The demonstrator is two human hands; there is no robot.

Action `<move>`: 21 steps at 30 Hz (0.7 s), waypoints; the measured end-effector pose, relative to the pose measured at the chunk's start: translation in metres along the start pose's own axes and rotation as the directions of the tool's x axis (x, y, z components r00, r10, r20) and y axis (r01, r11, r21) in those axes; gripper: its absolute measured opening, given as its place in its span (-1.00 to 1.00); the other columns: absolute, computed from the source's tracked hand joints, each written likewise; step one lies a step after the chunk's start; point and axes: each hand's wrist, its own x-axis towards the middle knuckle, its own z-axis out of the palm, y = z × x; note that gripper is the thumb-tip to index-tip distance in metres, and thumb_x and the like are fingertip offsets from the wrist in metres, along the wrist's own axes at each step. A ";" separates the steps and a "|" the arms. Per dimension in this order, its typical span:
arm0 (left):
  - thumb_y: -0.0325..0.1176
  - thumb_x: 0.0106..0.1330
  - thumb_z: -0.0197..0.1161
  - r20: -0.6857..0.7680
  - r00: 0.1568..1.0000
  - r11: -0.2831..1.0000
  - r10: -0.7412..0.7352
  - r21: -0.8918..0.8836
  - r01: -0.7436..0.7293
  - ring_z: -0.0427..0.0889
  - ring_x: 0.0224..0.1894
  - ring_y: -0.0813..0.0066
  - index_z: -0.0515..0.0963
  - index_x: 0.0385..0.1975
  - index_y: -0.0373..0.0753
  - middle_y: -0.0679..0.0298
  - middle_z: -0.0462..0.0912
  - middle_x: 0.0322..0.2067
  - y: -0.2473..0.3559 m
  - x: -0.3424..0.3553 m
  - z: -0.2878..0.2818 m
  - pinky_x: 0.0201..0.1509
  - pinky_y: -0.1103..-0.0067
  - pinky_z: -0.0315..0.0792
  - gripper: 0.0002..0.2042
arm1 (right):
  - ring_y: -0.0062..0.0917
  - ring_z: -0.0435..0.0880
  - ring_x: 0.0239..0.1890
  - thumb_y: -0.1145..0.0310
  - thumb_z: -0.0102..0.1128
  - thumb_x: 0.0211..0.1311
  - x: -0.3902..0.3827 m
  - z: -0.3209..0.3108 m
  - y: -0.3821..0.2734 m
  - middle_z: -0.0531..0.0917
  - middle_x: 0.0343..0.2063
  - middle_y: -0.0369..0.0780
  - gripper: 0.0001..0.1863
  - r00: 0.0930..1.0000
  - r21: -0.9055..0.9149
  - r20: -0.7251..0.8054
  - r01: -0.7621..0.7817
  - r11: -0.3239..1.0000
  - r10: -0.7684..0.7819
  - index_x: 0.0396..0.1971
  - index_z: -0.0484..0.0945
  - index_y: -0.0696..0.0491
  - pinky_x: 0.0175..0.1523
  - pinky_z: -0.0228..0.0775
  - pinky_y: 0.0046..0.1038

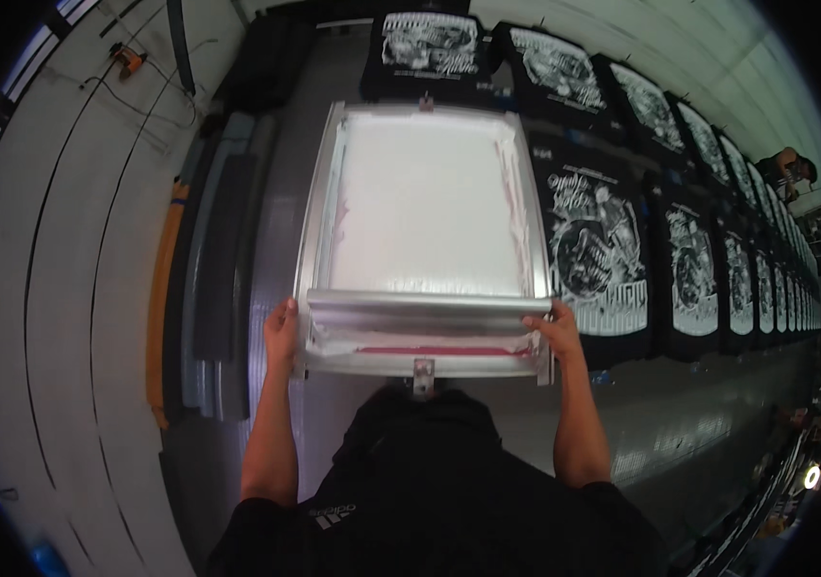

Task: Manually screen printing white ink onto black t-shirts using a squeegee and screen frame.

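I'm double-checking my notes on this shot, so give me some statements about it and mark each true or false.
1. The left hand and right hand are at opposite sides of the metal frame. True.
2. The silver bar lies across the frame's far end. False: it lies near the end closest to the person.
3. Black fabric pieces with white prints lie right of the frame. True.
4. The area inside the frame is mostly green. False: it is mostly whitish.

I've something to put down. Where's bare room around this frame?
Grey surface shows bare between the frame and long dark pieces on its left, and nearer you than the printed shirts. Crowded: right of and beyond the frame, with shirts; its near end, with left hand, right hand and metal bar.
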 end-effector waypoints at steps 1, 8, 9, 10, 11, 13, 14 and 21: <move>0.06 0.35 0.22 -0.085 0.995 0.991 0.044 0.127 -0.033 0.60 -0.06 0.37 0.51 0.09 -0.44 0.04 0.65 -0.10 -0.002 0.006 0.000 0.05 0.49 0.46 -0.40 | -0.59 0.65 -0.24 0.57 0.49 -0.12 0.006 -0.001 -0.001 0.69 -0.31 -0.25 -0.61 0.998 -0.083 -0.010 -0.058 0.995 0.057 -0.19 0.63 0.17 -0.08 0.50 -0.50; 0.10 0.38 0.15 -0.058 0.996 0.991 0.072 0.121 -0.065 0.59 -0.09 0.42 0.50 0.12 -0.36 0.08 0.66 -0.14 -0.010 0.026 -0.001 0.02 0.52 0.45 -0.41 | -0.55 0.63 -0.17 0.49 0.50 -0.06 0.014 0.008 -0.007 0.69 -0.25 -0.19 -0.59 0.998 0.005 0.062 -0.018 1.000 0.018 -0.14 0.62 0.22 -0.01 0.45 -0.52; 0.10 0.39 0.15 -0.061 0.994 0.989 0.092 0.125 -0.084 0.59 -0.11 0.44 0.50 0.12 -0.36 0.08 0.66 -0.15 -0.013 0.032 -0.002 0.00 0.54 0.45 -0.41 | -0.56 0.63 -0.18 0.49 0.50 -0.05 0.015 0.014 -0.002 0.69 -0.25 -0.21 -0.60 0.998 0.063 0.070 -0.013 0.998 0.008 -0.14 0.62 0.21 -0.01 0.45 -0.53; 0.10 0.39 0.15 -0.056 0.995 0.989 0.083 0.127 -0.076 0.59 -0.11 0.44 0.50 0.12 -0.36 0.08 0.66 -0.15 -0.018 0.034 -0.004 0.00 0.54 0.45 -0.41 | -0.57 0.63 -0.18 0.50 0.50 -0.04 0.015 0.019 0.002 0.69 -0.25 -0.22 -0.61 0.997 0.121 0.074 -0.003 0.993 -0.006 -0.15 0.63 0.20 -0.01 0.45 -0.53; 0.09 0.39 0.15 -0.059 0.993 0.985 0.101 0.146 -0.091 0.59 -0.12 0.46 0.49 0.13 -0.34 0.09 0.66 -0.16 -0.021 0.037 -0.006 -0.01 0.55 0.45 -0.42 | -0.57 0.63 -0.18 0.50 0.50 -0.04 0.014 0.023 0.004 0.69 -0.25 -0.22 -0.61 0.998 0.119 0.069 -0.009 0.993 0.001 -0.15 0.63 0.20 -0.01 0.45 -0.53; 0.08 0.40 0.15 -0.057 0.992 0.981 0.111 0.163 -0.101 0.59 -0.14 0.47 0.48 0.15 -0.33 0.10 0.67 -0.17 -0.032 0.038 -0.013 -0.02 0.57 0.45 -0.43 | -0.59 0.63 -0.18 0.51 0.51 -0.04 0.009 0.029 0.009 0.69 -0.23 -0.25 -0.61 0.997 0.140 0.077 -0.006 0.990 -0.004 -0.14 0.63 0.19 0.01 0.45 -0.53; 0.07 0.40 0.15 -0.044 0.992 0.987 0.119 0.115 -0.113 0.60 -0.16 0.48 0.46 0.16 -0.33 0.11 0.67 -0.18 -0.036 0.038 -0.015 -0.05 0.58 0.46 -0.42 | -0.60 0.63 -0.17 0.52 0.51 -0.04 0.008 0.030 0.010 0.70 -0.22 -0.26 -0.60 0.997 0.141 0.083 -0.006 0.990 -0.006 -0.13 0.63 0.18 0.01 0.44 -0.54; 0.02 0.39 0.19 0.015 0.995 0.994 0.102 0.045 -0.103 0.60 -0.25 0.52 0.40 0.20 -0.34 0.09 0.66 -0.25 -0.031 0.026 -0.008 -0.17 0.61 0.48 -0.42 | -0.61 0.61 -0.19 0.52 0.49 -0.01 -0.001 0.029 0.012 0.68 -0.25 -0.27 -0.63 0.999 0.160 0.050 -0.015 0.987 0.007 -0.14 0.62 0.18 -0.02 0.43 -0.55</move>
